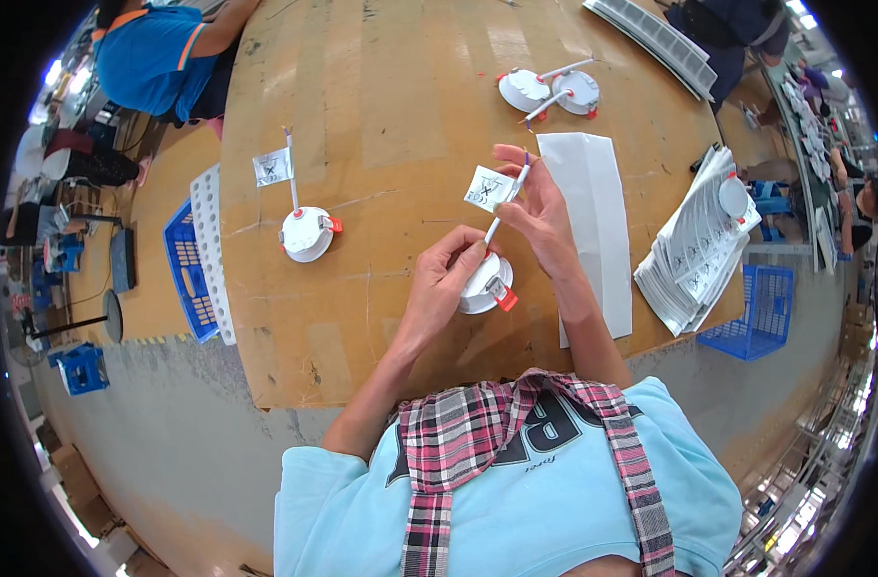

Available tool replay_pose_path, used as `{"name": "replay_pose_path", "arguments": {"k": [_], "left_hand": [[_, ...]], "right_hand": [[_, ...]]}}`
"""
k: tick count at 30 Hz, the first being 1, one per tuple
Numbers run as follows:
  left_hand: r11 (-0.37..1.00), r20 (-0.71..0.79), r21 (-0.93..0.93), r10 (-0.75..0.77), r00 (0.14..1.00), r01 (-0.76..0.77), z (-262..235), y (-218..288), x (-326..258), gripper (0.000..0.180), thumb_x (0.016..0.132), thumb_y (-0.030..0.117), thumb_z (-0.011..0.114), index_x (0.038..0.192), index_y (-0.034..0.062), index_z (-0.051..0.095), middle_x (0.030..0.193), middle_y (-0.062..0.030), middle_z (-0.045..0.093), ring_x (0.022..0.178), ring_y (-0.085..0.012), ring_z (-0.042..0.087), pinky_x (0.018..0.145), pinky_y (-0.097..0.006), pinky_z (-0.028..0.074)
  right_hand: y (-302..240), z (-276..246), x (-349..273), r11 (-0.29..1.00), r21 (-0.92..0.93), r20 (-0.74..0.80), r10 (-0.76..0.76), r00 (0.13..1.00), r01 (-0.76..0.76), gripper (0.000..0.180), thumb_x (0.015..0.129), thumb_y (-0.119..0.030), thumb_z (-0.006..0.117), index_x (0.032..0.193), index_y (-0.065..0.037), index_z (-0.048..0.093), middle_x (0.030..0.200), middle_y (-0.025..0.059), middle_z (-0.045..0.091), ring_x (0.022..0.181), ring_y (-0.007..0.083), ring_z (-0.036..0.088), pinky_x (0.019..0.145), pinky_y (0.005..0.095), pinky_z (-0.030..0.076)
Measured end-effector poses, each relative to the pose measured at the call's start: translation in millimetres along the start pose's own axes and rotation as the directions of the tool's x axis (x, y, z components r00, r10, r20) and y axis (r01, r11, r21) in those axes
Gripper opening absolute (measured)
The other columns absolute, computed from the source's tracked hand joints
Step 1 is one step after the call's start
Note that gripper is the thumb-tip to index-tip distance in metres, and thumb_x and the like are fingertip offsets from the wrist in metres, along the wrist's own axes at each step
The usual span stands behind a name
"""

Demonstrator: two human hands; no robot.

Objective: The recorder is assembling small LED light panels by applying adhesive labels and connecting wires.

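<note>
A white round downlight [475,296] with red-tipped spring clips is in front of me, tilted over the table. My left hand [437,281] is closed on it, thumb and fingers pinching where its cable leaves the housing. The white cable [493,230] runs up to my right hand [543,216], whose thumb and fingers pinch it near the bare coloured wire ends. A silvery printed label [488,189] sticks out from the cable like a flag, beside my right thumb. On the left, another downlight [306,235] lies with its cable pointing away and a similar label [273,167] on it.
Two more downlights [524,90] lie at the far right. A white paper strip [593,231] lies beside my right forearm, and fanned label sheets [694,252] are stacked beyond it. Blue crates [191,271] stand by both table sides. A person in a blue shirt [155,62] is far left.
</note>
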State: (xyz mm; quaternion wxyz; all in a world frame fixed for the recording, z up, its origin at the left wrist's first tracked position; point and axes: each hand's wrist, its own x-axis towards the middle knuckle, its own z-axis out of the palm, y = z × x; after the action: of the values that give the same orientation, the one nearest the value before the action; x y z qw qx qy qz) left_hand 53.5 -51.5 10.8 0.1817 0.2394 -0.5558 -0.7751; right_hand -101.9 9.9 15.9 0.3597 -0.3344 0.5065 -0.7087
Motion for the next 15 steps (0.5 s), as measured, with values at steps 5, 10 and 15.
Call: {"name": "replay_pose_path", "arguments": {"k": [5,10,15], "left_hand": [[0.995,0.073,-0.095,-0.029,0.997,0.036,4,7,2,0.021,0.097,0.019,0.050,0.095,0.0025,0.061,0.089,-0.0033,0.065,0.080,-0.0073,0.059,0.072,-0.023,0.047],[0.998,0.046,-0.027,-0.047,0.998,0.049,-3,4,1,0.020,0.097,0.018,0.050,0.095,0.0023,0.061,0.088,-0.0035,0.064,0.079,-0.0070,0.059,0.071,-0.023,0.047],[1.000,-0.078,0.014,0.010,0.997,-0.009,-7,0,-1,0.018,0.094,0.017,0.054,0.091,0.0017,0.061,0.080,-0.0015,0.061,0.074,-0.0078,0.055,0.067,-0.024,0.044]], "right_hand": [[2,-18,4,0.990,-0.136,-0.077,0.014,0.997,-0.024,0.045,0.080,-0.009,0.070,0.121,-0.003,0.051,0.122,0.0053,0.046,0.109,0.0136,0.049,0.089,0.0291,0.046],[-5,-4,1,0.997,-0.036,-0.074,0.067,0.995,-0.069,0.043,0.083,-0.010,0.068,0.122,-0.004,0.051,0.124,0.0051,0.046,0.111,0.0156,0.048,0.093,0.0330,0.045],[4,-4,1,0.991,-0.124,-0.136,-0.067,0.988,0.050,0.039,0.090,-0.013,0.057,0.126,0.000,0.047,0.119,0.0061,0.050,0.104,0.0152,0.049,0.093,0.0332,0.043]]}}
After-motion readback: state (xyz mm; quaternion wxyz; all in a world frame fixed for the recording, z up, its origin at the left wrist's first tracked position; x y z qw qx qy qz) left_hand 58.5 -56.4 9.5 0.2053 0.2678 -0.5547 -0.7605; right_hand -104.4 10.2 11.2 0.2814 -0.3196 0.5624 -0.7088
